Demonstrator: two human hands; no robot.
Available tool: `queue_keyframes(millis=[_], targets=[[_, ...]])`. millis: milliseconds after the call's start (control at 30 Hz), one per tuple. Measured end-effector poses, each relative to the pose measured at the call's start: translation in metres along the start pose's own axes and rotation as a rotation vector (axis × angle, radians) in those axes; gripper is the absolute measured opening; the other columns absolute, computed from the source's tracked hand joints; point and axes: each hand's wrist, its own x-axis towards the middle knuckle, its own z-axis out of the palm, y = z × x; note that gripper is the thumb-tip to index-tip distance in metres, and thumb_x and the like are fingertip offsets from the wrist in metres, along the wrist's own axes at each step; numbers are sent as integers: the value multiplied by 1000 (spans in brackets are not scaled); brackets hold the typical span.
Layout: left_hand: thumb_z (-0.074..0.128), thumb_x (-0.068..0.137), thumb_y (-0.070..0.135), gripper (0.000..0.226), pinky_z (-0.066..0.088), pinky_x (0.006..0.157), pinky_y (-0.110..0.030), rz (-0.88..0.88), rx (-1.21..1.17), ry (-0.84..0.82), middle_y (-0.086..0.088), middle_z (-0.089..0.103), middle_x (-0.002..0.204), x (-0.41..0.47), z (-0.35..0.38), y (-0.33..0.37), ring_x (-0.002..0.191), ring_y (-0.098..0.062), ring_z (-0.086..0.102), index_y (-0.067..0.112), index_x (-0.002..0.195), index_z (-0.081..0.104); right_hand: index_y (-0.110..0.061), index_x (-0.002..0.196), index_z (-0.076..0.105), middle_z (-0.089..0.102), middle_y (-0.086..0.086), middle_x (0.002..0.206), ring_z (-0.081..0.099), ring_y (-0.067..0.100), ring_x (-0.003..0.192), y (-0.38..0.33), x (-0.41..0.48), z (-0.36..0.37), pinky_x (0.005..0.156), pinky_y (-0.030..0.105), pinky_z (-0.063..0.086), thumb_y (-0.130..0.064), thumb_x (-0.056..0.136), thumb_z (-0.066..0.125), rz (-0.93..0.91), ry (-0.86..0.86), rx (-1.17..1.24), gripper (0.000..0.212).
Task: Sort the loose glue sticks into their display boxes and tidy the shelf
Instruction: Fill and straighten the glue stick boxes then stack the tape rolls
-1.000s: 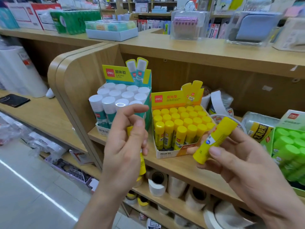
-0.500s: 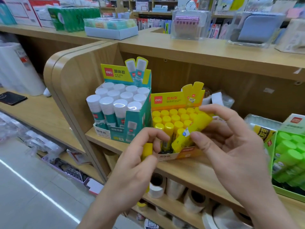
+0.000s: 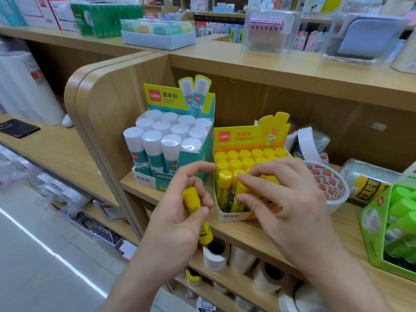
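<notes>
My left hand (image 3: 180, 219) grips a yellow glue stick (image 3: 195, 209) upright, in front of the shelf edge. My right hand (image 3: 286, 199) reaches into the yellow display box (image 3: 234, 216), fingers curled round a second yellow glue stick (image 3: 241, 192) that stands tilted in the front row among several yellow sticks. To the left stands a teal display box (image 3: 191, 163) full of white-capped glue sticks (image 3: 171, 143). At the far right a green display box (image 3: 373, 224) holds green sticks.
White tape rolls (image 3: 328, 188) and a wrapped tape pack (image 3: 369, 185) lie behind my right hand. More rolls (image 3: 216, 255) fill the shelf below. The wooden shelf side panel (image 3: 101, 122) curves at left; a floor aisle lies beyond.
My right hand moved left and down, bringing its yellow stick from the air into the yellow box's front row. My left hand dropped lower with its own stick.
</notes>
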Motion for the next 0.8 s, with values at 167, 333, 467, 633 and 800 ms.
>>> queue_keyframes(millis=[167, 333, 467, 633, 800], targets=[[60, 76, -1, 44, 55, 78, -25, 5, -80, 46, -3, 61, 85, 1, -2, 2, 93, -17, 67, 27, 110, 64, -16, 95, 77, 65, -1, 93, 55, 26, 91, 1, 5, -4, 73, 47, 46, -28, 89, 62, -39, -45, -12, 20], [60, 81, 5, 29, 55, 79, -23, 32, -59, 71, -8, 70, 94, 0, -3, 7, 100, -21, 68, 21, 104, 66, -16, 95, 76, 64, -1, 93, 56, 26, 91, 2, 9, -4, 71, 47, 48, -25, 85, 66, -78, -114, -74, 18], [64, 87, 10, 18, 54, 82, -23, 52, 7, 68, -2, 72, 101, 0, -4, 10, 102, -18, 67, 15, 104, 65, -17, 98, 75, 65, 0, 95, 57, 28, 93, 3, 6, -5, 70, 47, 48, -23, 83, 65, -111, -113, -137, 19], [60, 83, 15, 22, 53, 83, -21, 64, 22, 64, 2, 72, 102, 0, -1, 17, 102, -13, 67, 13, 105, 63, -21, 119, 68, 64, 0, 115, 51, 29, 105, 4, -9, -9, 80, 50, 44, -15, 79, 56, -103, -152, -210, 42], [65, 83, 27, 20, 51, 75, -15, 138, 147, 114, 9, 61, 98, 6, 3, 21, 99, -13, 60, 28, 103, 67, -32, 133, 55, 51, 3, 127, 43, 27, 115, 4, -12, -12, 88, 49, 40, -23, 82, 60, 1, -231, -114, 51]])
